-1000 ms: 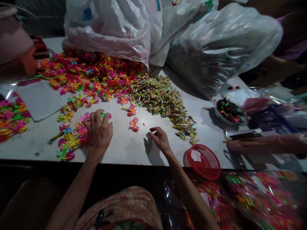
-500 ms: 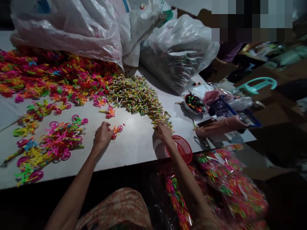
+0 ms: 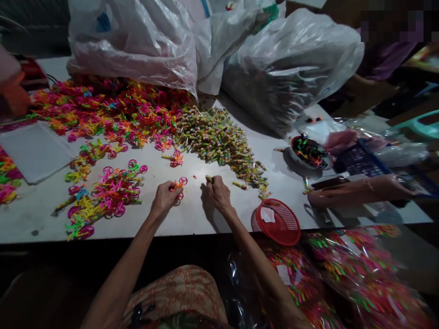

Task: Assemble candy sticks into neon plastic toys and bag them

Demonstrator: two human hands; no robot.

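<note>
Seen from above, over a pale table (image 3: 192, 219) crowded with bright plastic pieces. Near the front edge, about mid-table: left hand (image 3: 165, 197) closed in a pinch on a small orange and pink bicycle-shaped toy (image 3: 177, 185), its wheels just showing beyond the fingertips. Just beside it, right hand (image 3: 219, 194) curled shut around a small wrapped candy (image 3: 208, 178), only its tip visible. Hands close together, almost touching.

Likely step: pairing one candy with one toy, with both pieces already picked up. Next move probably calls for bringing the candy to the toy's frame and seating it with a fine, steady pinch, both parts being tiny and light.

Left of the hands, a loose cluster of finished-looking toys (image 3: 103, 201) toward the front-left corner. Behind, a wide heap of neon toys (image 3: 109, 109) across the back left, and a mound of wrapped candies (image 3: 219, 137) at centre back. Large clear plastic sacks (image 3: 291, 59) along the far edge. Red mesh basket (image 3: 276, 221) tipped at the front edge, right of the hands. Another person's forearm (image 3: 356, 192) resting along the right edge, beside a bowl of pieces (image 3: 310, 153).
</note>
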